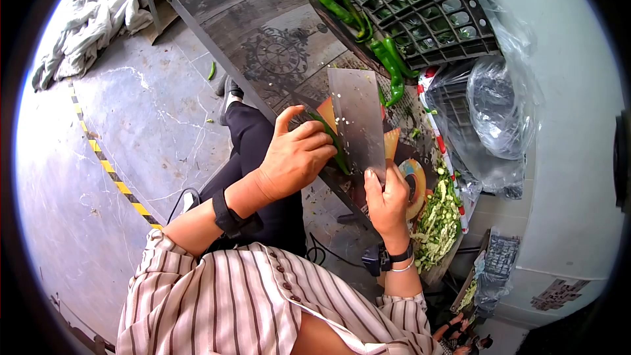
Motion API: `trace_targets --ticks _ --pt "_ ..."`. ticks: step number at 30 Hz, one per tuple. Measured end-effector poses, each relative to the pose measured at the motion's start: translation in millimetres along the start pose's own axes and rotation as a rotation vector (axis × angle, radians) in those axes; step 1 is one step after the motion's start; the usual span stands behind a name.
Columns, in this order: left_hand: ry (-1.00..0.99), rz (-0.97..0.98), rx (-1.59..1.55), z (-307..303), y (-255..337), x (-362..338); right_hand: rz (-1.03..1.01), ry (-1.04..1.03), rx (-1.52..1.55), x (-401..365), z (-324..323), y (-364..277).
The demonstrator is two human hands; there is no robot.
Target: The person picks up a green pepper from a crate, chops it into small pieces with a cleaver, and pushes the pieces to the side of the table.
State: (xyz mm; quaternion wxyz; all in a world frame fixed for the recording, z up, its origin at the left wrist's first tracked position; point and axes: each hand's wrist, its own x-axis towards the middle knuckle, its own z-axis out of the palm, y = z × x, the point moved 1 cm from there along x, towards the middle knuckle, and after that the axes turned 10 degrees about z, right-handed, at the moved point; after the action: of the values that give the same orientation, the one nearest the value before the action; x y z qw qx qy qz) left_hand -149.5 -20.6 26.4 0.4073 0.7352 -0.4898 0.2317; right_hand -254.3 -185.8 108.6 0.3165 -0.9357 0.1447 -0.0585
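My right hand (389, 202) is closed around the handle end of a wide cleaver (358, 115), whose flat blade has small pale bits stuck to it. Beside the blade on the left, my left hand (299, 158) has its fingers curled onto a long green pepper (339, 151), which partly hides behind them. Under the blade lies a board or mat with orange patterns, mostly covered. Whole green peppers (392, 69) lie beyond the cleaver. Chopped green pepper pieces (439, 227) are heaped to the right of my right hand.
A black plastic crate (420, 10) of peppers leans at the table's far right. Clear plastic bags (496, 108) hang next to the wall. The patterned table (276, 43) has a raised edge on the left. Cloth (92, 16) lies on the floor, and other people show small at bottom right.
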Motion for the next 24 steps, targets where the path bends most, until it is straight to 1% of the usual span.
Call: trace_targets --ticks 1,7,14,24 --pt "0.000 0.003 0.004 -0.5 -0.3 -0.3 -0.059 0.003 -0.026 2.5 0.6 -2.2" --pt "0.023 0.013 0.016 2.6 -2.0 -3.7 -0.126 -0.022 -0.051 15.0 4.8 -11.5" --pt "0.037 0.003 0.008 2.9 -1.3 -4.5 -0.111 -0.045 -0.057 19.5 6.5 -15.2" --pt "0.043 -0.028 0.034 -4.2 -3.1 -4.2 -0.142 -0.069 -0.033 33.4 13.3 -20.1"
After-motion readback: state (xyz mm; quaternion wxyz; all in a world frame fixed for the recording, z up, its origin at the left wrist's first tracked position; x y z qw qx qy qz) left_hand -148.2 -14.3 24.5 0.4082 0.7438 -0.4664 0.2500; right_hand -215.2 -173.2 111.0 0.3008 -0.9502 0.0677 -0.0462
